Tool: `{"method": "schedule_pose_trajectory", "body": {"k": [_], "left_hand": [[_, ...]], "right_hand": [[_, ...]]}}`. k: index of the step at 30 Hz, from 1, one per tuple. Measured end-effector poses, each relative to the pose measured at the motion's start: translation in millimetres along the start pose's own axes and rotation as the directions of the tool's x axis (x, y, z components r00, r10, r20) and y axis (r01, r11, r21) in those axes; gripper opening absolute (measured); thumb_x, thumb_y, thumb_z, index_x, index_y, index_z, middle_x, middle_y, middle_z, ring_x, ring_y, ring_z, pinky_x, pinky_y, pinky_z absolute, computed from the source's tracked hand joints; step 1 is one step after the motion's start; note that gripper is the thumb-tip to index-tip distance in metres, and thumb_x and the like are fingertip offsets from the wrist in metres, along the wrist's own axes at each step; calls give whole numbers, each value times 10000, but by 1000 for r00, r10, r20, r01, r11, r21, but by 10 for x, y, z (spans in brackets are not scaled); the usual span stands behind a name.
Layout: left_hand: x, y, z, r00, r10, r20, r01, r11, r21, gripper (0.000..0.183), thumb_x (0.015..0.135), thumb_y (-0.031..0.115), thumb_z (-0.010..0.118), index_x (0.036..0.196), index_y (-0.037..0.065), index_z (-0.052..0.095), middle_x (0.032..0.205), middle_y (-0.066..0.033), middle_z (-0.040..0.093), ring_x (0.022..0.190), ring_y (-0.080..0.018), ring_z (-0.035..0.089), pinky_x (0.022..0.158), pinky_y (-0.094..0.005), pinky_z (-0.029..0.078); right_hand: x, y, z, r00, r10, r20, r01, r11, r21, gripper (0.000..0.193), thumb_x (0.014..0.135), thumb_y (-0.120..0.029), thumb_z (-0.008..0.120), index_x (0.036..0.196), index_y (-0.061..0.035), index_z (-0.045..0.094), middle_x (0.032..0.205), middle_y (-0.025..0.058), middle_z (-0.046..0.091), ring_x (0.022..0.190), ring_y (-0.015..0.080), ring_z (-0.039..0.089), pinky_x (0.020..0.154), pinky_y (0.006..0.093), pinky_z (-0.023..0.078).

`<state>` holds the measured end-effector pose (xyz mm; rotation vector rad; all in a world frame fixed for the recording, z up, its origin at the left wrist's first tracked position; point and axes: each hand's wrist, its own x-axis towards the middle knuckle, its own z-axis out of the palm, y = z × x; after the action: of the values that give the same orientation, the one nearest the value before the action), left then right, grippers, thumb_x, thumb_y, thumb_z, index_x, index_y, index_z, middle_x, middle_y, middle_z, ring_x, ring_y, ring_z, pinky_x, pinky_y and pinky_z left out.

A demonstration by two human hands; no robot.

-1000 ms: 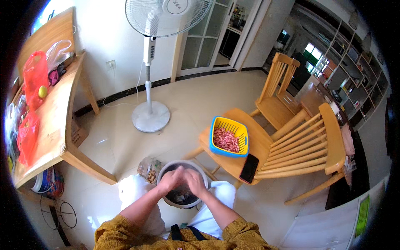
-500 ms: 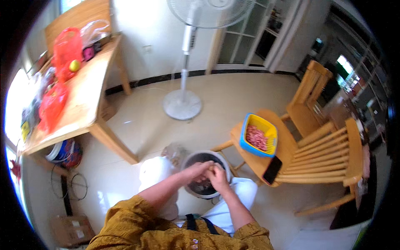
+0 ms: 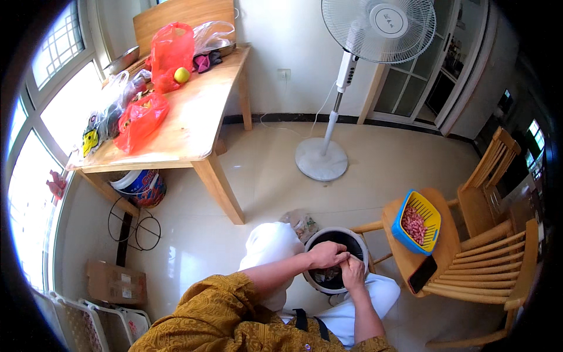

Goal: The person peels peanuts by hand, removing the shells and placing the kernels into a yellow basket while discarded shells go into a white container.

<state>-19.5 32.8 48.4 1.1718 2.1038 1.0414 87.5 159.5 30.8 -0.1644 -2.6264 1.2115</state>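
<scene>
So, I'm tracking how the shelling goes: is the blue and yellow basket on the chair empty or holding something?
Holding something. The basket sits upright on the wooden chair, with a layer of small reddish pieces covering its bottom.

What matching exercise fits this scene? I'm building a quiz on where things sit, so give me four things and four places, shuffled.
Things:
1. basket
2. phone
3. yellow ball
4. fan

Places:
A. on the wooden table, beside a red bag
B. on the floor by the glass doors
C. on the chair seat, holding pinkish pieces
D. at the chair seat's near edge, lying flat

Pairs: 1-C, 2-D, 3-A, 4-B
</scene>
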Motion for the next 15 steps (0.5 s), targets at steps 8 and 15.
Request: {"method": "schedule_pose_trajectory", "body": {"k": [8,15], "left_hand": [[20,-75,-22,984,69,-167,-74,997,-28,336,880,338,502,829,17,586,772,-227,602,752,-411,577,672,-479,447],[20,-101,109,989,-88,121,143,804,-577,433,952,404,452,842,2,570,661,-61,578,621,-148,551,564,-321,450]], "right_hand": [[17,-77,-107,905,336,260,-417,820,392,301,945,-277,491,885,-7,610,672,21,565,583,84,512,547,251,437],[-53,-45,0,949,304,80,-308,851,426,337,951,-274,456,819,-1,601,684,23,566,553,97,483,478,234,384]]}}
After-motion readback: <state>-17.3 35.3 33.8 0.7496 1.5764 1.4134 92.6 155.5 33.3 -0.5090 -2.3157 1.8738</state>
